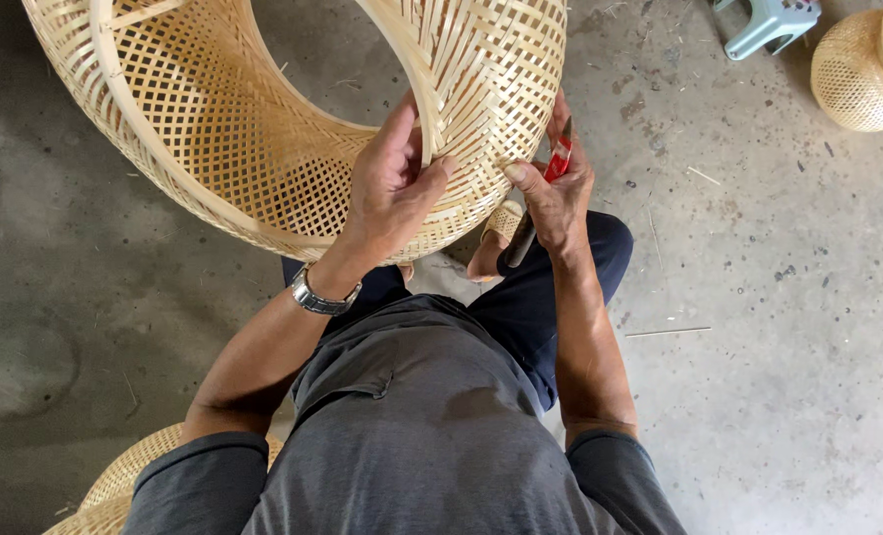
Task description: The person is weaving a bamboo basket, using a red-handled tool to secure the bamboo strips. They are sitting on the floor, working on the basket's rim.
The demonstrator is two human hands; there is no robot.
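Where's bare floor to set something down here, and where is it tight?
Bare concrete floor lies right of the right hand, below the stool and small woven basket. More floor lies under the large woven frame, far left. Crowded: both hands, left hand included, at the frame's rim, above the lap.

counted three woven bamboo pieces: the big open shade (263,119) up front, a round one (857,69) top right, another (124,485) bottom left; one pale green plastic stool (768,22); one red-handled tool (557,159); one wristwatch (322,295); two hands
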